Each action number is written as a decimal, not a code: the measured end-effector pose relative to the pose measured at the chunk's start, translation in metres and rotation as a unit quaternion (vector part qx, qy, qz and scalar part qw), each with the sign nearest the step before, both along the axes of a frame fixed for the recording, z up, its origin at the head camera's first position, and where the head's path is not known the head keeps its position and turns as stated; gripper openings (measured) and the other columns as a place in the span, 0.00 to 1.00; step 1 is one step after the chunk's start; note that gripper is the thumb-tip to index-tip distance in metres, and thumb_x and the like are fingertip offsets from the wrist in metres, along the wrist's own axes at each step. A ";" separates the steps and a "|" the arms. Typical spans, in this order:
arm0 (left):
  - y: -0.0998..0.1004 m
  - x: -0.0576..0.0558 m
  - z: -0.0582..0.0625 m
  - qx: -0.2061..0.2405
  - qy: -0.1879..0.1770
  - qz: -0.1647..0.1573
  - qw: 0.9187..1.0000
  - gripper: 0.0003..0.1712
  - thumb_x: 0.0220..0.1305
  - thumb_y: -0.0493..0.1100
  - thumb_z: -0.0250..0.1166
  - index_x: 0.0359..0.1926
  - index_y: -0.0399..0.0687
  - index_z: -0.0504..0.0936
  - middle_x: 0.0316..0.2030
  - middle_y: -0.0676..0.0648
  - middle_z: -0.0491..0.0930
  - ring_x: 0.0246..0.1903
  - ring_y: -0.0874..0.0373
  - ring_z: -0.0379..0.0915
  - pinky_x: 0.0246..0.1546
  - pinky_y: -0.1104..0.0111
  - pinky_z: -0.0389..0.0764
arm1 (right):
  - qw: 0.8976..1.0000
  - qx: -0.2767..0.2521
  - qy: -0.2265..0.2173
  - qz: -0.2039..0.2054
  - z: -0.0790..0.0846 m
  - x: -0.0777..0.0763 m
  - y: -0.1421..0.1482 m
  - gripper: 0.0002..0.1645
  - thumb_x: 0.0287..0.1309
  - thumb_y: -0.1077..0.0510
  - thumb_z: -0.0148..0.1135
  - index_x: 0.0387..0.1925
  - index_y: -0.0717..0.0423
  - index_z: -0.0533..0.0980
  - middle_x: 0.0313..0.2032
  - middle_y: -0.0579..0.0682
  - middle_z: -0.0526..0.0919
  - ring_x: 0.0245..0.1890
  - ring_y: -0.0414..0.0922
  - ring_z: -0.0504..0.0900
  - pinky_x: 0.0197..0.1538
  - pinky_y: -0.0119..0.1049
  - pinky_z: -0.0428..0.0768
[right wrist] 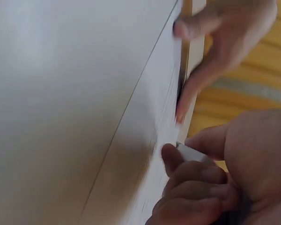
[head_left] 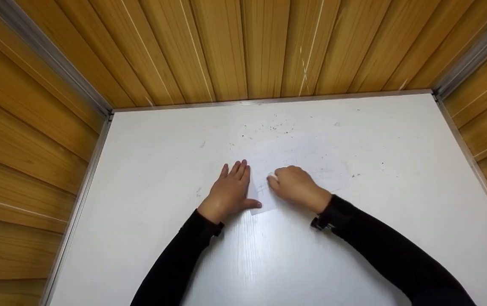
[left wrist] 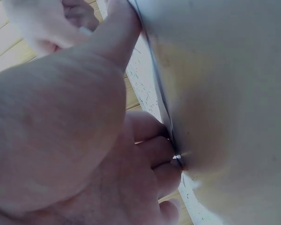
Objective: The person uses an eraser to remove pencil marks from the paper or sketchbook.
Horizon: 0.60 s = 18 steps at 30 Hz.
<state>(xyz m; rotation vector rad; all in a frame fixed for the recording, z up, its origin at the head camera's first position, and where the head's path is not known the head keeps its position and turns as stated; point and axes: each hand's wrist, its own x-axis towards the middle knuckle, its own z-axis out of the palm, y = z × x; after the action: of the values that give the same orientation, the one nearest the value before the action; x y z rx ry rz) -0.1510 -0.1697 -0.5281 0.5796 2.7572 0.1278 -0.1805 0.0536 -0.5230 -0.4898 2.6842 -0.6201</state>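
Observation:
A sheet of white paper [head_left: 288, 151] with faint pencil lines lies on the white table. My left hand [head_left: 229, 192] rests on its left edge, fingers straight and thumb spread toward the near corner. Over the lower middle of the sheet, my right hand [head_left: 297, 187] pinches a small white eraser [right wrist: 191, 153] between thumb and curled index finger. The remaining fingers curl in beneath, and most of the eraser is hidden by the hand. Both hands also appear together in the right wrist view, the left hand [right wrist: 229, 40] lying beyond the eraser.
Dark crumbs [head_left: 274, 127] are scattered on the white table [head_left: 154, 153] beyond the paper, with a few specks to its right. Wood-patterned panels [head_left: 226, 51] stand along the back and both sides, with metal rails at the edges.

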 end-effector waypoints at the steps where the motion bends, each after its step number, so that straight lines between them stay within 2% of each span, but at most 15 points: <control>1: -0.001 0.000 0.000 0.004 0.001 0.001 1.000 0.70 0.66 0.77 0.70 0.88 0.33 0.53 0.89 0.34 0.50 0.90 0.42 0.45 0.91 0.43 0.46 | 1.000 0.000 0.005 0.011 -0.001 0.001 -0.012 0.26 0.82 0.45 0.51 0.29 0.55 0.79 0.32 0.57 0.85 0.39 0.57 0.85 0.50 0.57 0.85; 5: -0.003 0.000 -0.001 0.020 0.001 0.000 1.000 0.71 0.65 0.78 0.70 0.88 0.33 0.53 0.89 0.34 0.50 0.90 0.41 0.45 0.90 0.42 0.46 | 0.999 0.006 0.029 0.033 -0.010 0.002 -0.045 0.26 0.79 0.47 0.53 0.24 0.55 0.80 0.32 0.60 0.88 0.38 0.60 0.87 0.46 0.58 0.87; 8: -0.002 -0.001 -0.001 0.018 0.005 0.000 1.000 0.71 0.66 0.78 0.70 0.88 0.34 0.53 0.89 0.34 0.50 0.90 0.41 0.46 0.90 0.42 0.46 | 0.998 0.017 0.049 0.026 -0.016 -0.002 -0.041 0.27 0.79 0.48 0.53 0.27 0.59 0.83 0.34 0.62 0.89 0.39 0.61 0.88 0.45 0.60 0.88; 10: -0.001 -0.001 -0.001 0.008 0.009 0.000 1.000 0.71 0.66 0.78 0.70 0.88 0.34 0.53 0.89 0.35 0.50 0.90 0.42 0.46 0.90 0.41 0.46 | 0.998 0.017 0.049 0.017 -0.017 -0.006 -0.022 0.29 0.81 0.46 0.52 0.32 0.61 0.86 0.37 0.64 0.90 0.41 0.63 0.88 0.47 0.61 0.87; 13: 0.001 -0.002 0.000 -0.001 0.004 0.001 1.000 0.71 0.66 0.78 0.68 0.88 0.34 0.52 0.89 0.36 0.49 0.90 0.43 0.45 0.90 0.42 0.45 | 0.999 0.019 0.028 -0.010 -0.014 -0.015 0.024 0.31 0.83 0.44 0.48 0.40 0.65 0.86 0.41 0.67 0.90 0.45 0.65 0.87 0.53 0.63 0.86; 18: 0.002 -0.002 0.000 -0.004 -0.011 0.003 1.000 0.72 0.66 0.79 0.67 0.89 0.35 0.49 0.90 0.37 0.46 0.91 0.44 0.41 0.91 0.42 0.43 | 0.995 0.048 0.006 -0.082 -0.009 -0.027 0.102 0.33 0.83 0.44 0.47 0.42 0.69 0.86 0.46 0.70 0.90 0.44 0.63 0.86 0.54 0.63 0.84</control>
<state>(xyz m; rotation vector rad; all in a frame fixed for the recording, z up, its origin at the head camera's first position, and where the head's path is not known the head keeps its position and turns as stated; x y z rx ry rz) -0.1528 -0.1678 -0.5279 0.5631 2.7372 0.1227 -0.2071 0.1552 -0.5319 -0.2504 2.7683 -0.5296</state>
